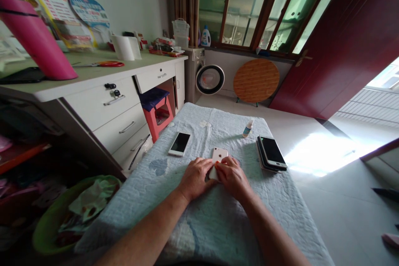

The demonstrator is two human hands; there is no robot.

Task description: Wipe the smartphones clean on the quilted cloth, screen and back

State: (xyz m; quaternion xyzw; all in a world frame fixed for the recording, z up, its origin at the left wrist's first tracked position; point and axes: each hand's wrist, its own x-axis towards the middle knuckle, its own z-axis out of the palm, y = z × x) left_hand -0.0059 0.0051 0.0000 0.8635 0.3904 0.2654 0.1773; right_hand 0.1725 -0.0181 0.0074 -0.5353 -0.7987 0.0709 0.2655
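Note:
A white smartphone (pixel 220 154) lies back up on the cloth-covered table, its apple logo showing. My left hand (pixel 197 175) grips the phone's left edge, fingers together and thumb near its lower end. Closed over the phone's right side, my right hand (pixel 233 176) pinches a small orange thing (pixel 216 165) against its back. Fingers hide most of that orange piece, so its kind is unclear. To the left lies another white smartphone (pixel 180 144), dark screen up. A small spray bottle (pixel 248 129) stands beyond my right hand. Farther right is a stack of phones (pixel 272 153).
A pale blue quilted cloth (pixel 168 216) covers the table. Left are a white desk (pixel 90 108), a red stool (pixel 160 116) and a green basket (pixel 46 237) with crumpled items. A washing machine (pixel 193 66) with its door open stands behind, near a round wooden tabletop (pixel 256 80).

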